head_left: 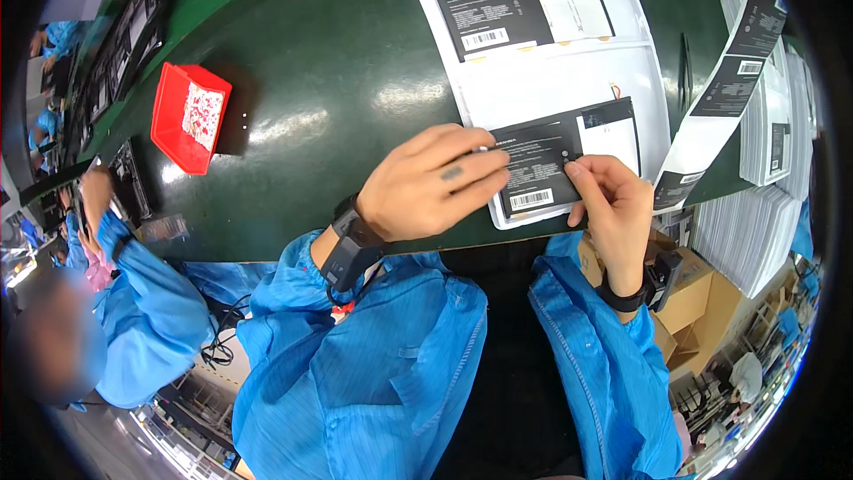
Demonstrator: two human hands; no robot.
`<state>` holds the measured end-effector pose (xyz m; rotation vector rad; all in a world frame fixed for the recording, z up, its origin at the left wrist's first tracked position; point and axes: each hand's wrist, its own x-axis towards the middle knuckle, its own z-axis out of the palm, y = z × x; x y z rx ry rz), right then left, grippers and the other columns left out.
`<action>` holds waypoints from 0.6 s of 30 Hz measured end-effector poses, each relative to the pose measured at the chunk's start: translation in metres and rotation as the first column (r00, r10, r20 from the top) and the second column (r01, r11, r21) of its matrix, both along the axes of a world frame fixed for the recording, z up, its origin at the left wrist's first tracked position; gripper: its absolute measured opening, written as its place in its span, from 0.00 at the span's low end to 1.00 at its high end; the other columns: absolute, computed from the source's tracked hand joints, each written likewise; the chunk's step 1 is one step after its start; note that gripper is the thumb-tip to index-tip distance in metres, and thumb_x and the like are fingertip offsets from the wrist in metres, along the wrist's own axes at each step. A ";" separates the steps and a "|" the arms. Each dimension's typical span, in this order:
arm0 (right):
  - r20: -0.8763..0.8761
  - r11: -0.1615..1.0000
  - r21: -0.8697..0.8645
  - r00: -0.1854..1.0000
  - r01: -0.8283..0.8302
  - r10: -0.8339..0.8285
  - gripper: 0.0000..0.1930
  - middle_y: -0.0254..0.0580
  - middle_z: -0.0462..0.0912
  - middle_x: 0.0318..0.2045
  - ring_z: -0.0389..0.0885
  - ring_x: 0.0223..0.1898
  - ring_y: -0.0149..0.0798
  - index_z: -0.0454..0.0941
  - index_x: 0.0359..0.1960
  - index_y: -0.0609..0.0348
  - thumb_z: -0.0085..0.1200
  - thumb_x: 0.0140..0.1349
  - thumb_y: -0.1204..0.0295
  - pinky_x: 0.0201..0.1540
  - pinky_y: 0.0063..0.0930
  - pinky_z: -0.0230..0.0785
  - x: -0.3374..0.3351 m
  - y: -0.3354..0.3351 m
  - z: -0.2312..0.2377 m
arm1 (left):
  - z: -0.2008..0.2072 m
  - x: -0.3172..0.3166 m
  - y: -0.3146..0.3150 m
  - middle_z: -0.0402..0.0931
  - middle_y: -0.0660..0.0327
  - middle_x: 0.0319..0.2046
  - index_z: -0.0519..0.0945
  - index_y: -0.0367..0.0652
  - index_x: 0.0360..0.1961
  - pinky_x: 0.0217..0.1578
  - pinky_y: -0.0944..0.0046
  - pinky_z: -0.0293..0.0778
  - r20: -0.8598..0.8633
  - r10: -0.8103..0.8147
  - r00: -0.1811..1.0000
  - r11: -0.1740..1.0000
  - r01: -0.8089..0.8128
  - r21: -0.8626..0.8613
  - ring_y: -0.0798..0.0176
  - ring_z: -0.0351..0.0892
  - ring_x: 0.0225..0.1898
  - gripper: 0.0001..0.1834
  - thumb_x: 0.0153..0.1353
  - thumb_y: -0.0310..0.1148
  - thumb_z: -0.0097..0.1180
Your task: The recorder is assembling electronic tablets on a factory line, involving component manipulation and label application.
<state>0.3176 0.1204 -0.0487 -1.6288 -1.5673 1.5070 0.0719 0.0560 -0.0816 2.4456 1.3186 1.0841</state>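
In front of me lies a white plastic tray (662, 111) with two compartments. The far one holds a flat battery pack (576, 9) with a black printed label (484, 13). In the near compartment is another battery pack (613, 138), with short wires at its far edge and a black label (533, 164) over its left part. My left hand (435, 182) is closed at that label's left edge, its fingertips partly hidden. My right hand (613, 204) pinches the label's right side between thumb and forefinger, low over the pack.
A long backing strip with black labels (724, 84) curves beside the tray on the right, near stacked white trays (746, 231). A red bin (182, 120) with small white-and-red scraps stands left. An open cardboard box (697, 302) sits below; a co-worker's sleeve (151, 302) is at left.
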 end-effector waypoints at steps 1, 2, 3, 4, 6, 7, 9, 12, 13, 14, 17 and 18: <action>0.023 1.000 0.011 0.999 -0.023 0.023 0.08 0.40 0.85 0.21 0.79 0.17 0.25 0.84 0.40 0.72 0.61 0.66 0.76 0.19 0.17 0.61 0.000 0.000 0.001 | 0.001 0.002 0.001 0.82 0.57 0.45 0.86 0.39 0.40 0.46 0.55 0.81 -0.017 -0.054 0.998 0.998 0.054 -0.010 0.52 0.82 0.48 0.17 0.45 0.23 0.62; 0.046 0.999 0.021 0.998 -0.047 0.046 0.08 0.40 0.85 0.21 0.79 0.17 0.25 0.84 0.40 0.72 0.61 0.66 0.76 0.19 0.17 0.62 0.000 0.000 0.002 | -0.001 0.002 0.001 0.82 0.57 0.46 0.86 0.39 0.39 0.49 0.54 0.81 -0.071 -0.073 0.995 0.997 0.073 -0.005 0.53 0.82 0.50 0.16 0.46 0.25 0.63; 0.046 0.999 0.020 0.998 -0.046 0.045 0.08 0.40 0.85 0.21 0.79 0.17 0.25 0.84 0.40 0.72 0.61 0.66 0.76 0.19 0.17 0.62 0.000 0.001 0.005 | -0.001 0.003 0.002 0.82 0.57 0.46 0.86 0.39 0.39 0.49 0.54 0.81 -0.071 -0.075 0.995 0.997 0.075 -0.006 0.53 0.82 0.50 0.16 0.46 0.25 0.63; 0.086 0.996 0.039 0.993 -0.086 0.083 0.08 0.40 0.85 0.21 0.79 0.17 0.25 0.85 0.40 0.72 0.61 0.66 0.76 0.19 0.17 0.63 0.000 0.002 0.009 | 0.000 0.004 0.002 0.82 0.57 0.46 0.86 0.38 0.39 0.49 0.54 0.81 -0.075 -0.086 0.993 0.996 0.083 -0.036 0.53 0.82 0.50 0.15 0.46 0.26 0.63; 0.121 0.990 0.057 0.985 -0.133 0.125 0.08 0.40 0.85 0.21 0.79 0.18 0.25 0.85 0.41 0.71 0.61 0.66 0.76 0.19 0.17 0.64 0.000 0.005 0.010 | 0.002 0.005 0.002 0.81 0.57 0.46 0.86 0.38 0.38 0.50 0.54 0.81 -0.084 -0.090 0.992 0.994 0.085 -0.067 0.54 0.82 0.51 0.15 0.47 0.26 0.63; 0.125 0.983 0.159 0.990 -0.088 0.068 0.08 0.40 0.86 0.22 0.80 0.18 0.25 0.85 0.42 0.71 0.61 0.67 0.76 0.21 0.17 0.65 0.003 0.007 0.008 | 0.003 0.008 0.002 0.81 0.56 0.47 0.86 0.37 0.39 0.51 0.54 0.80 -0.125 -0.097 0.987 0.993 0.088 -0.079 0.54 0.82 0.52 0.16 0.47 0.28 0.64; 0.046 0.961 0.274 0.998 0.031 -0.045 0.10 0.41 0.88 0.27 0.82 0.22 0.25 0.84 0.45 0.69 0.62 0.67 0.75 0.25 0.17 0.69 0.021 0.017 0.003 | 0.007 0.019 0.005 0.81 0.56 0.49 0.86 0.37 0.40 0.52 0.54 0.80 -0.164 -0.104 0.981 0.993 0.092 -0.078 0.54 0.81 0.53 0.17 0.46 0.30 0.65; 0.162 0.795 0.606 0.978 0.004 -0.128 0.12 0.46 0.88 0.44 0.85 0.40 0.33 0.84 0.47 0.67 0.64 0.65 0.74 0.37 0.22 0.74 0.041 0.042 -0.004 | 0.010 0.052 0.006 0.73 0.53 0.64 0.81 0.38 0.55 0.68 0.50 0.66 -0.155 -0.071 0.985 0.972 0.033 -0.234 0.51 0.69 0.68 0.31 0.53 0.46 0.68; 0.222 0.687 0.724 0.963 -0.060 -0.150 0.13 0.48 0.86 0.50 0.85 0.46 0.36 0.84 0.47 0.67 0.65 0.64 0.73 0.41 0.25 0.75 0.041 0.052 -0.007 | 0.008 0.062 0.004 0.73 0.53 0.64 0.81 0.38 0.55 0.68 0.50 0.66 -0.161 -0.060 0.985 0.972 0.022 -0.234 0.51 0.69 0.68 0.31 0.53 0.46 0.68; 0.363 0.615 0.770 0.909 -0.169 -0.205 0.15 0.49 0.83 0.56 0.83 0.53 0.43 0.83 0.49 0.66 0.64 0.64 0.71 0.46 0.31 0.75 0.039 0.059 -0.001 | 0.003 0.072 0.004 0.72 0.52 0.65 0.79 0.39 0.58 0.69 0.50 0.63 -0.145 -0.108 0.983 0.968 0.071 -0.243 0.51 0.67 0.70 0.32 0.56 0.47 0.67; 0.431 0.642 0.735 0.881 -0.218 -0.194 0.16 0.51 0.83 0.56 0.83 0.53 0.45 0.82 0.51 0.66 0.63 0.65 0.69 0.46 0.34 0.75 0.055 0.083 -0.015 | -0.001 0.076 0.004 0.72 0.50 0.64 0.77 0.40 0.61 0.67 0.50 0.65 -0.021 -0.179 0.984 0.960 0.170 -0.225 0.49 0.67 0.69 0.34 0.57 0.47 0.68; 0.404 0.700 0.696 0.892 -0.157 -0.202 0.15 0.50 0.85 0.53 0.85 0.50 0.43 0.83 0.48 0.67 0.64 0.64 0.70 0.44 0.32 0.76 0.053 0.087 -0.018 | 0.002 0.066 0.006 0.74 0.50 0.60 0.77 0.39 0.59 0.62 0.52 0.68 0.005 0.073 0.997 0.974 -0.070 -0.217 0.49 0.71 0.64 0.32 0.57 0.45 0.69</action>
